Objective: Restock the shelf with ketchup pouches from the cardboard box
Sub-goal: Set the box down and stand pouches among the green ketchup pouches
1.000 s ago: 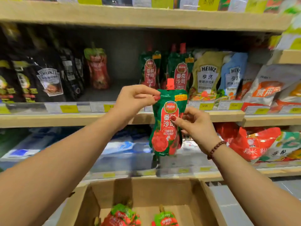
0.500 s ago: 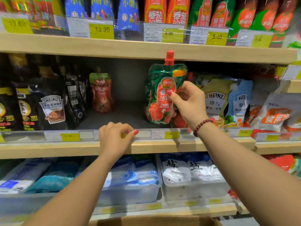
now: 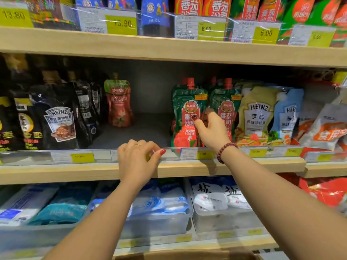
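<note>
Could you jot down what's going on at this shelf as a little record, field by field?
Place: middle shelf of a shop rack
Right hand: pinch grip on a green ketchup pouch, thumb on its front
Pouch pose: upright, base behind the price rail
Left hand: fingers curled over the price rail
Right neighbours: second ketchup pouch, then a Heinz dressing pouch
Left side: bare shelf floor, then a red pouch further back

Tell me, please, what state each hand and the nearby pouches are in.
Ketchup pouch: upright on shelf, capped, held.
Right hand: pinches that pouch's edge.
Left hand: fingers curled over rail.
Second pouch: upright, capped, beside it.
Red pouch: upright, alone, farther back.
</note>
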